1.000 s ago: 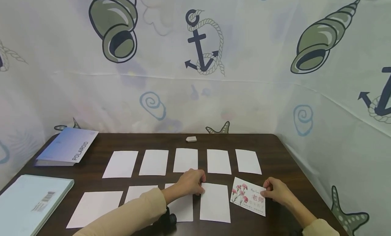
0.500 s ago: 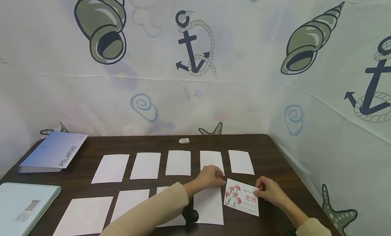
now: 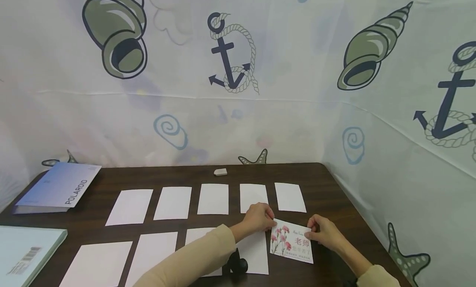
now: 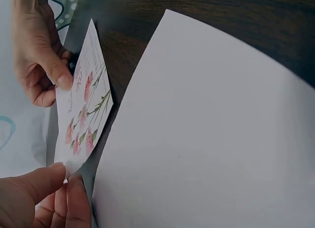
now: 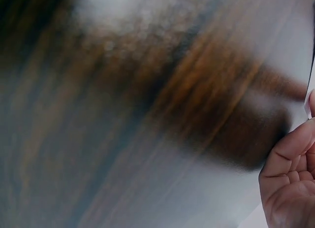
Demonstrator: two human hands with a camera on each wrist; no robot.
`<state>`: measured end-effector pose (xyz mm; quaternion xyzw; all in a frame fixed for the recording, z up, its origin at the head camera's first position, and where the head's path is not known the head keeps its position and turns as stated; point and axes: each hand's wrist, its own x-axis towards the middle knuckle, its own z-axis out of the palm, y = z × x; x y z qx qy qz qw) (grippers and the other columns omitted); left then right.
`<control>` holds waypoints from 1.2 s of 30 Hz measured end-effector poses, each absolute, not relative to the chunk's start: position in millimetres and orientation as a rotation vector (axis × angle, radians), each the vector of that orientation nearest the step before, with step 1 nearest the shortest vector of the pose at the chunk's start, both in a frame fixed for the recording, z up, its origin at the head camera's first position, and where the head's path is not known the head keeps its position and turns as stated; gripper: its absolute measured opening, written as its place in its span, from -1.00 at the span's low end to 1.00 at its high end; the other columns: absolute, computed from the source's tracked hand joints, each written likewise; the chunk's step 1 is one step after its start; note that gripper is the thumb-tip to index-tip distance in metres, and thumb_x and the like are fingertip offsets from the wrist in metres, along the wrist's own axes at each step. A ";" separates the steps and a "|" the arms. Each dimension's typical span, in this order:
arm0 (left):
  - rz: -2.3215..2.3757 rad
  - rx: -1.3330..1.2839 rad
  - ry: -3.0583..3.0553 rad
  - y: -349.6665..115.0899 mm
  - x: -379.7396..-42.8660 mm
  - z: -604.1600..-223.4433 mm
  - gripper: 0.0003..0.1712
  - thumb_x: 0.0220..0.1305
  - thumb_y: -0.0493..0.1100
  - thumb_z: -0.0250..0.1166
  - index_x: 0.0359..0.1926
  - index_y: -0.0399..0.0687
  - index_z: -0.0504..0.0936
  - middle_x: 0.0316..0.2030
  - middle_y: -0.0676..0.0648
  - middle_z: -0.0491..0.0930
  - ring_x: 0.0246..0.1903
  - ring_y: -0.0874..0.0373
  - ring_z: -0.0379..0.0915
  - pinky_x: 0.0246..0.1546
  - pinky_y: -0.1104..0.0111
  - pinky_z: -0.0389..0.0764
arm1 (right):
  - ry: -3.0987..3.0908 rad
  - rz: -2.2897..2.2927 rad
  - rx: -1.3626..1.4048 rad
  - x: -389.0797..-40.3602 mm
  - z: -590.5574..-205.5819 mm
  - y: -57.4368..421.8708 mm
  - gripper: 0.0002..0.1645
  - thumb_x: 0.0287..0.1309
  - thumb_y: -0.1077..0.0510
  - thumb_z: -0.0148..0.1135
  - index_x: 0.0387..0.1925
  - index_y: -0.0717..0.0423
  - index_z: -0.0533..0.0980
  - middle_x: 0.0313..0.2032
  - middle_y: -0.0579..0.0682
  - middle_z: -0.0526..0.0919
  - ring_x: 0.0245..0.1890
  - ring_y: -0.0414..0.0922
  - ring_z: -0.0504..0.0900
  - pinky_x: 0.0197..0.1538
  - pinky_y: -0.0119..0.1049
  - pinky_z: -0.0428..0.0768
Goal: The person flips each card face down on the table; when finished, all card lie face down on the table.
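Flower-printed card [image 3: 291,245] was held between both hands at the front right of the dark table [image 3: 327,183], its long axis running left to right. Its left corner was pinched by the left hand [image 3: 257,218], its right edge by the right hand [image 3: 324,233]. A blank white card [image 3: 254,254] lay just beside it, to the left.

table [image 3: 327,183]: dark wood, smooth, slight sheen
cards [image 3: 213,198]: plain white paper, matt
flower card [image 3: 291,245]: printed paper, smooth
backdrop [image 3: 297,113]: thin printed cloth, creased
box [image 3: 59,188]: cardboard, matt
sleeve [image 3: 193,260]: beige cloth
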<state>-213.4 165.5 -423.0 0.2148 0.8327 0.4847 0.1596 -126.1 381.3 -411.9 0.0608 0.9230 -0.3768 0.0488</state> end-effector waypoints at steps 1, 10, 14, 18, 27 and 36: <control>1.384 0.619 2.379 166.1 -213.3 -423.1 -0.80 -0.08 -0.37 0.44 -0.56 -0.19 0.54 -0.72 0.03 0.50 -0.75 0.31 0.40 -0.69 0.54 0.45 | 2.814 -1.149 0.185 -125.9 -412.0 381.4 -0.71 -0.08 0.36 0.36 -0.36 0.22 0.39 -0.49 -0.02 0.40 -0.54 -0.14 0.38 -0.57 -0.38 0.43; 1.381 0.581 2.378 168.3 -210.9 -422.6 -0.81 -0.09 -0.39 0.45 -0.60 -0.20 0.56 -0.73 0.02 0.49 -0.75 0.31 0.39 -0.69 0.54 0.48 | 2.820 -1.142 0.211 -125.3 -413.0 379.6 -0.71 -0.07 0.37 0.34 -0.33 0.23 0.39 -0.48 -0.02 0.40 -0.53 -0.14 0.38 -0.56 -0.38 0.43; 1.387 0.553 2.336 167.3 -210.7 -421.6 -0.85 -0.07 -0.41 0.42 -0.59 -0.22 0.60 -0.73 0.02 0.51 -0.74 0.31 0.39 -0.69 0.54 0.48 | 2.875 -1.137 0.295 -123.0 -410.0 369.9 -0.70 -0.05 0.37 0.33 -0.28 0.23 0.40 -0.49 -0.03 0.37 -0.57 -0.18 0.36 -0.57 -0.40 0.42; 1.388 0.572 2.326 165.7 -211.8 -419.2 -0.87 -0.08 -0.41 0.41 -0.60 -0.22 0.61 -0.75 0.01 0.52 -0.76 0.31 0.39 -0.70 0.55 0.44 | 2.936 -1.171 0.215 -118.9 -404.5 347.9 -0.72 -0.05 0.34 0.36 -0.32 0.21 0.41 -0.51 -0.06 0.37 -0.57 -0.25 0.35 -0.53 -0.44 0.38; 1.479 0.561 2.204 164.5 -212.9 -410.3 -0.95 -0.08 -0.44 0.34 -0.55 -0.29 0.63 -0.72 -0.03 0.54 -0.74 0.30 0.42 -0.65 0.48 0.55 | 2.952 -1.128 -0.040 -114.7 -408.5 298.6 -0.54 -0.14 0.06 0.47 -0.35 0.16 0.37 -0.57 -0.12 0.40 -0.62 -0.40 0.28 -0.57 -0.50 0.30; 1.705 0.423 1.798 162.4 -214.0 -410.0 -0.76 0.32 -0.30 0.14 -0.06 -0.37 0.57 -0.30 -0.21 0.66 -0.39 0.09 0.66 -0.36 0.34 0.65 | 2.749 -1.456 0.035 -116.6 -382.1 309.4 -0.76 -0.01 0.37 0.15 -0.23 0.35 0.38 -0.48 0.00 0.48 -0.61 -0.29 0.49 -0.56 -0.39 0.58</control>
